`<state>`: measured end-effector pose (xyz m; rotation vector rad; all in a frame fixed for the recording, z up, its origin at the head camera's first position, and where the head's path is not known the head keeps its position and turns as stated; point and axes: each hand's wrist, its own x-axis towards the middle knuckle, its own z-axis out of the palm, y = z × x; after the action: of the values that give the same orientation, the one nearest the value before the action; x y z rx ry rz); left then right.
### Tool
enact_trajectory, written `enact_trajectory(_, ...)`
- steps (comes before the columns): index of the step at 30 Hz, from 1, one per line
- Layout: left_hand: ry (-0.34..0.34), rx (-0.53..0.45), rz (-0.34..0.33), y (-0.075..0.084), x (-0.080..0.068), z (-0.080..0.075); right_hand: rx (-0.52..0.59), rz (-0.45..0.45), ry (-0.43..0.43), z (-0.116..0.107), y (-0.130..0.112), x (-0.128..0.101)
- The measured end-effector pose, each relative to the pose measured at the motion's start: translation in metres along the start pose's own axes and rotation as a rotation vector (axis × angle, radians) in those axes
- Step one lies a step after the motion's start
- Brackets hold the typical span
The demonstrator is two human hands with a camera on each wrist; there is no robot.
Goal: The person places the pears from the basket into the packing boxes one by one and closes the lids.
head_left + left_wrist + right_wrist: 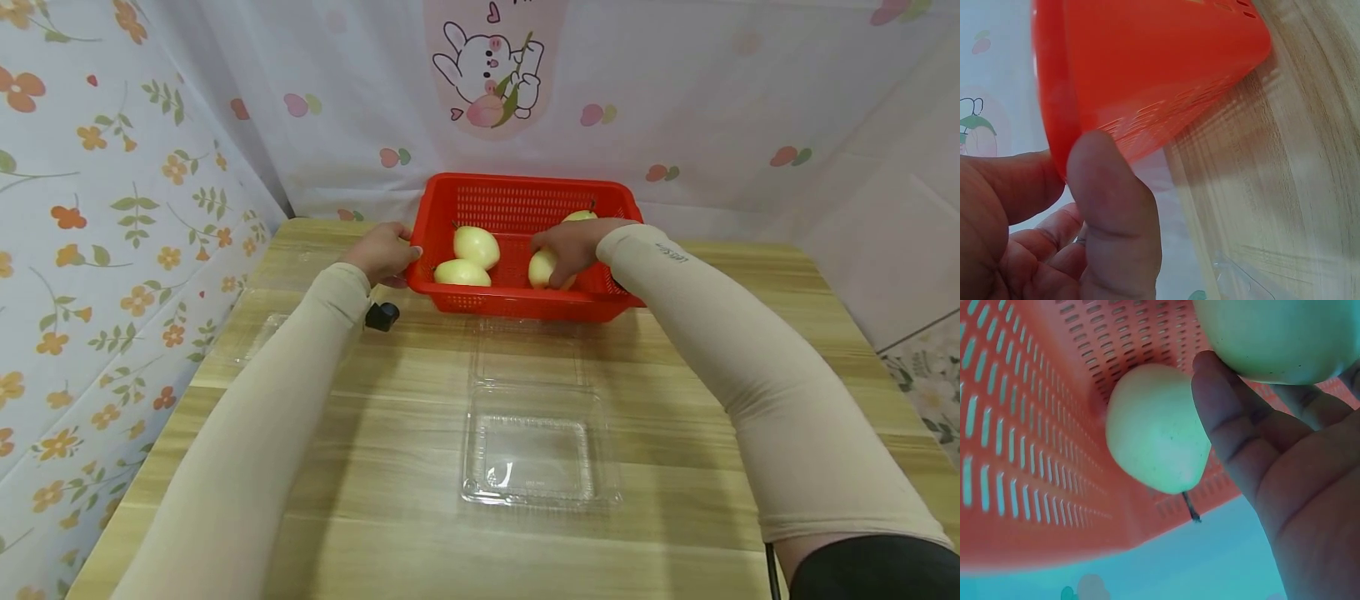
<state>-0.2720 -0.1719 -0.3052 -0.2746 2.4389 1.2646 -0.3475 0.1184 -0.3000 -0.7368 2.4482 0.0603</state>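
A red plastic basket (525,303) with slotted sides stands at the back of the table. My left hand (381,252) pinches its left rim between thumb and fingers; the left wrist view shows the thumb (1107,200) on the outer wall. Inside the basket, my right hand (576,245) grips a pale yellow pear (541,268), its fingers round the fruit. Seen from the right wrist, that pear (1285,337) is above the fingers, and another pear (1155,428) with a dark stem lies by the corner. Two more pears (477,247) sit at the basket's left end.
In front of the basket lies a clear plastic clamshell box (536,458), its lid folded open toward the basket. More clear plastic (262,333) is at the table's left side, near a small black object (382,317). Printed cloth (360,100) hangs behind the wooden table (390,517).
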Motion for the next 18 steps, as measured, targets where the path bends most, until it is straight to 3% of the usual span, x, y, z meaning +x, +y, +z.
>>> enact_trajectory(18,0.000,0.008,-0.001,0.001,-0.001,0.000,-0.002,-0.024,0.049,-0.007,0.008,-0.023)
